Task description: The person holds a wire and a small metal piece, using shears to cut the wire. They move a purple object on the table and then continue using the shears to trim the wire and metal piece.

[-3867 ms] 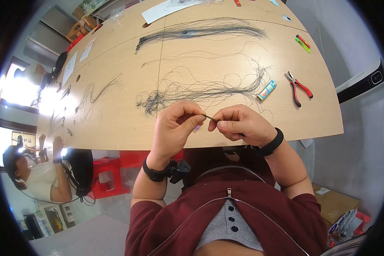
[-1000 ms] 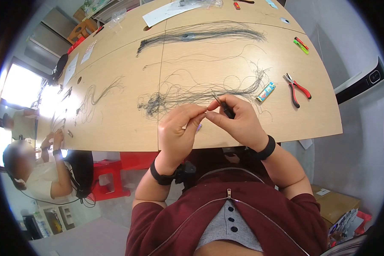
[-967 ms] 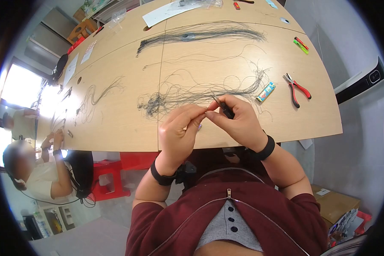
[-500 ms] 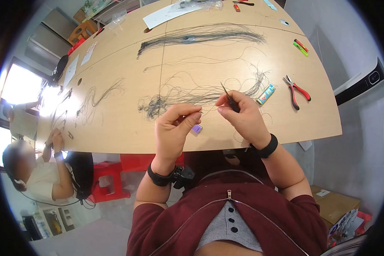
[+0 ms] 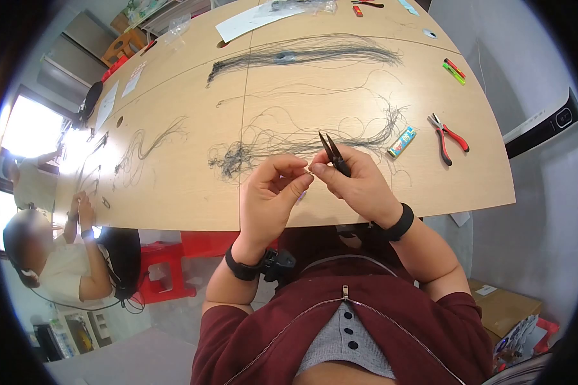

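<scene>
My left hand (image 5: 273,192) is closed in a pinch at the table's near edge; what sits between its fingertips is too small to name. Close beside it, my right hand (image 5: 356,183) holds dark pointed tweezers (image 5: 334,154), tips up and apart, while its thumb and forefinger pinch near the left fingertips. A tangled bundle of thin dark strands (image 5: 234,159) lies just beyond both hands. A purple object (image 5: 301,197) is partly hidden behind my left fingers. To the right is a blue patterned lighter (image 5: 401,142).
Red-handled pliers (image 5: 448,140) lie at the right. A second strand bundle (image 5: 308,54) stretches across the wooden table (image 5: 469,186). Red and green items (image 5: 454,70) are at the far right, white paper (image 5: 247,24) at the back. Another person (image 5: 58,256) sits at the left.
My right hand has moved left to meet my left hand's fingertips. The tweezers have turned and now show two separated tips. My left hand has shifted slightly right, covering more of the purple object.
</scene>
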The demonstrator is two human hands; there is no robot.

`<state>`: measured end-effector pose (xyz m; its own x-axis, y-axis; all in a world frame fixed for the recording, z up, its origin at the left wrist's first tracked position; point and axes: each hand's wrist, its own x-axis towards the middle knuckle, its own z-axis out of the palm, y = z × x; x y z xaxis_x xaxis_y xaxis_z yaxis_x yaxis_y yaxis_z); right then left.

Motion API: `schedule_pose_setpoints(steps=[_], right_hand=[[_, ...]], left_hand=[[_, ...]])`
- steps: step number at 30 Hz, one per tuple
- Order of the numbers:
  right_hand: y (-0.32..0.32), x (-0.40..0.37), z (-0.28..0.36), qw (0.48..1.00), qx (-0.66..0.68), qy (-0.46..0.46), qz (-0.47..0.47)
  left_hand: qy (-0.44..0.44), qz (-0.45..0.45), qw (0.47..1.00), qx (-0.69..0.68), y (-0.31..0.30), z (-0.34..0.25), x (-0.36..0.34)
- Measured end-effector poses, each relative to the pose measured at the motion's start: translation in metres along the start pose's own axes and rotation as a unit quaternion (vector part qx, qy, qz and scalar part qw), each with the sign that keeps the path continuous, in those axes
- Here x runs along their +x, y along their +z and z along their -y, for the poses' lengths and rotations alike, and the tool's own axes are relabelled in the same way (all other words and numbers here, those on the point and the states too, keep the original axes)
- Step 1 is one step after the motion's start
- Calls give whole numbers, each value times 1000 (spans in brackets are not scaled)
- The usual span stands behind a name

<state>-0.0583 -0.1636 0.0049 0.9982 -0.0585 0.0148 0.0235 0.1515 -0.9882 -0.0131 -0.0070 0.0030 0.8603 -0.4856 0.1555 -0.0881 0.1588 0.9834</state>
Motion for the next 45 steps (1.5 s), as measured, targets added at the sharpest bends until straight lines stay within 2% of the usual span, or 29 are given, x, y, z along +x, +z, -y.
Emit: schedule_pose_setpoints(steps=[5,8,11,14,17,23,26,30,35,40,43,45], right_hand=[[-9,1,-2,993,112,44,-2],[-13,0,-1,990,77,98,61],[-5,-3,-4,991,77,92,58],[-7,-2,-2,994,14,85,61],[-4,-1,-3,994,-22,90,57],[-2,1,1,989,-21,114,93],[-3,0,4,988,30,107,109],[-8,3,11,985,87,103,109],[-21,8,11,980,137,107,96],[-35,12,24,977,167,100,82],[-56,18,27,962,255,73,63],[-74,24,27,930,360,50,50]], left_hand=[[9,3,999,35,0,1,-2],[24,6,999,36,-1,2,-2],[174,5,969,176,1,2,4],[188,11,944,272,1,-7,2],[190,13,936,297,0,-8,3],[116,0,971,211,-9,-6,3],[152,-27,965,212,-19,-8,7],[128,-82,982,116,-49,-8,21],[83,-175,976,98,-90,-15,46],[65,-208,972,87,-137,-5,82],[32,-224,971,76,-159,10,106],[6,-219,972,81,-172,24,121]])
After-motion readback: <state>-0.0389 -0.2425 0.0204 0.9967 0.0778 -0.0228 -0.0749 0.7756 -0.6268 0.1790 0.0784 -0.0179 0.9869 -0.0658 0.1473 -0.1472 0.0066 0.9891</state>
